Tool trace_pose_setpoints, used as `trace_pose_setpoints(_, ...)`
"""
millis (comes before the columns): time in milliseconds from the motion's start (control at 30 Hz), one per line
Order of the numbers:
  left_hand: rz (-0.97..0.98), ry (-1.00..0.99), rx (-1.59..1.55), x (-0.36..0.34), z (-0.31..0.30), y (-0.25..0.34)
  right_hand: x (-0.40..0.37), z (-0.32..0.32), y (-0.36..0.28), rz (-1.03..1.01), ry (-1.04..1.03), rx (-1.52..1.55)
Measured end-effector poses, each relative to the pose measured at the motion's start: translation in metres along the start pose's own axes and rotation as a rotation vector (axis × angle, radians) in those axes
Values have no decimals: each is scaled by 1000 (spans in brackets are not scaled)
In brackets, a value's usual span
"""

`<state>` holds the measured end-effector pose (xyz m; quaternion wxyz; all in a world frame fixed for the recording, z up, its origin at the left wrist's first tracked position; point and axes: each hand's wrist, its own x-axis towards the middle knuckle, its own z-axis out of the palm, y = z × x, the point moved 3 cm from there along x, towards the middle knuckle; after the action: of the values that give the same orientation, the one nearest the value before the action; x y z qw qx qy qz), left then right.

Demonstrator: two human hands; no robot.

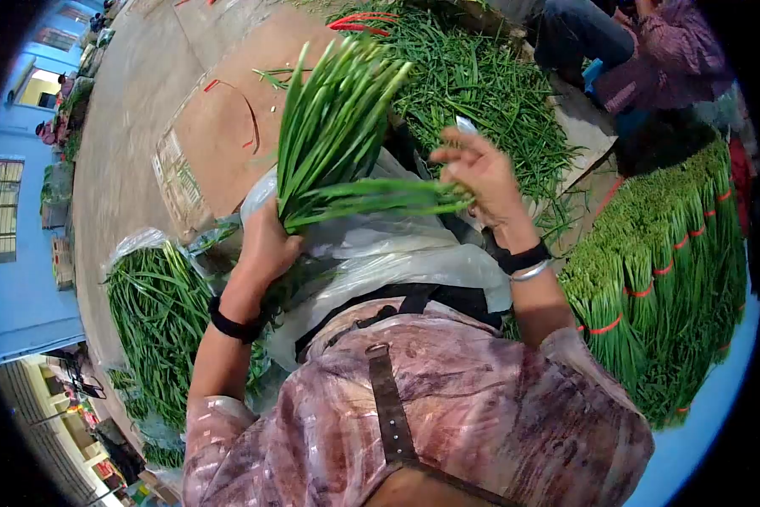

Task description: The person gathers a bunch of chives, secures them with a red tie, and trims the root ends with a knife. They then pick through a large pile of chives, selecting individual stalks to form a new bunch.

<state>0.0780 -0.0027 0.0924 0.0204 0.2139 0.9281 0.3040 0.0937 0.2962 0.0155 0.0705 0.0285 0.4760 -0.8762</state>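
My left hand (268, 243) is closed round the lower end of a bunch of long green chives (333, 118), whose pale cut ends fan out upward. Several strands (371, 198) bend away from the bunch to the right. My right hand (484, 177) has the far ends of these strands at its lower fingers and palm, while its upper fingers are partly raised; it is a little blurred. Beneath the bunch, clear plastic sheeting (380, 249) covers my lap.
Loose green leaves (481, 93) lie heaped ahead on the right. Banded chive bundles (650, 270) stand at the right. A plastic bag of greens (156, 304) sits at the left. Another person (667, 59) sits at the upper right. Flattened cardboard (219, 144) and red bands (363, 21) lie on the floor.
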Motion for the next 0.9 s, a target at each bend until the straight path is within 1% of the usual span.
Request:
trace_pose_setpoints(33,-63,-49,-65,-5,3,-13,-1,-4,9,27,-87,-65)
trace_pose_setpoints(67,-126,-96,-128,-9,4,-18,-8,-3,12,120,-56,-214)
trace_pose_setpoints(100,-205,-144,-193,-16,5,-25,-10,0,5,150,-118,-224)
trace_pose_setpoints(133,-243,-113,-328,-24,6,-34,-18,3,-6,194,-182,-227)
trace_pose_setpoints(167,-292,-139,-341,-31,6,-36,-23,3,-10,226,-239,-230)
trace_pose_setpoints(233,-360,-188,-367,-31,5,-36,-10,-7,-7,278,-240,-315)
trace_pose_setpoints(267,-403,-288,-308,-25,-2,-23,1,-11,-10,313,-226,-366)
trace_pose_setpoints(333,-363,-273,-353,-26,1,-29,32,-27,-3,371,-170,-466)
trace_pose_setpoints(433,-322,-252,-389,-29,6,-43,78,-39,37,232,-46,-331)
trace_pose_setpoints(500,-304,-235,-368,-27,5,-40,86,-23,55,322,-13,-13)
trace_pose_setpoints(533,-299,-224,-338,-25,0,-32,87,-16,60,340,-127,35)
trace_pose_setpoints(567,-295,-211,-310,-24,-6,-24,81,-10,55,321,-136,3)
trace_pose_setpoints(633,-380,-198,-332,-24,-23,-10,55,13,25,282,-155,-67)
trace_pose_setpoints(667,-425,-199,-345,-27,-26,-7,39,25,-1,206,-190,-109)
trace_pose_setpoints(700,-395,-191,-364,-27,-24,-9,24,34,-24,132,-223,-151)
trace_pose_setpoints(733,-363,-182,-383,-26,-21,-12,14,35,-32,46,-263,-186)
trace_pose_setpoints(767,-327,-171,-401,-27,-19,-14,11,28,-21,130,-244,-200)
trace_pose_setpoints(800,-350,-207,-419,-31,-14,-22,9,16,-2,204,-221,-214)
trace_pose_setpoints(833,-332,-232,-386,-28,-11,-25,8,6,12,275,-193,-230)
trace_pose_setpoints(867,-325,-257,-356,-27,-8,-27,2,8,19,265,-170,-56)
trace_pose_setpoints(900,-332,-284,-328,-32,-4,-27,-3,5,26,285,-141,3)
